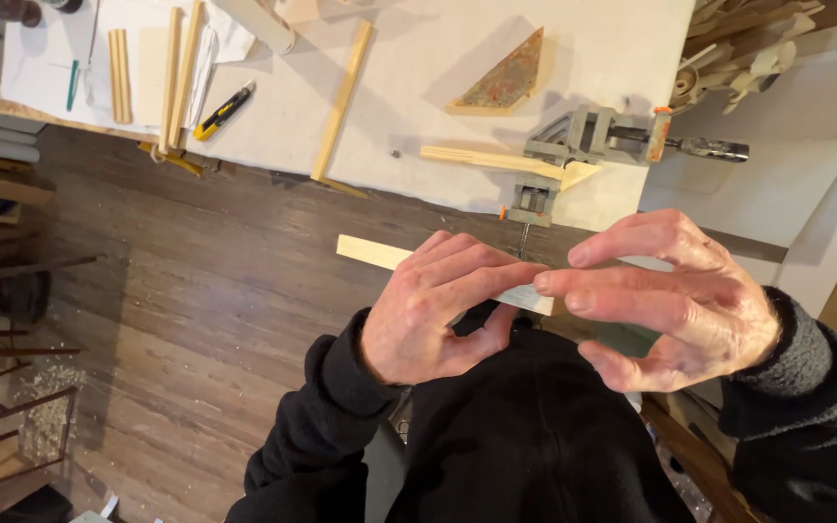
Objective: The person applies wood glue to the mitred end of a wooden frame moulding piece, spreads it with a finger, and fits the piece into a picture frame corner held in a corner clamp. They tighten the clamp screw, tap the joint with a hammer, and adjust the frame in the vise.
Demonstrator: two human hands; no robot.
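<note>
My left hand (433, 315) holds a thin pale wooden strip (372, 251) in front of my chest, fingers wrapped over its middle. The strip runs from upper left to lower right, and its right end (533, 301) shows between my hands. My right hand (670, 295) is spread, with its index fingertip touching that right end. On the white workbench (418, 68) above, a grey metal corner clamp (573, 145) grips another wooden strip (481, 158).
The bench also carries loose wooden strips (343, 97), a yellow utility knife (222, 111), a triangular board piece (506, 82) and a roll of paper (259, 24). Wood scraps pile at the upper right (738, 48). Dark plank floor (176, 291) lies below, with wooden frames at left (2, 426).
</note>
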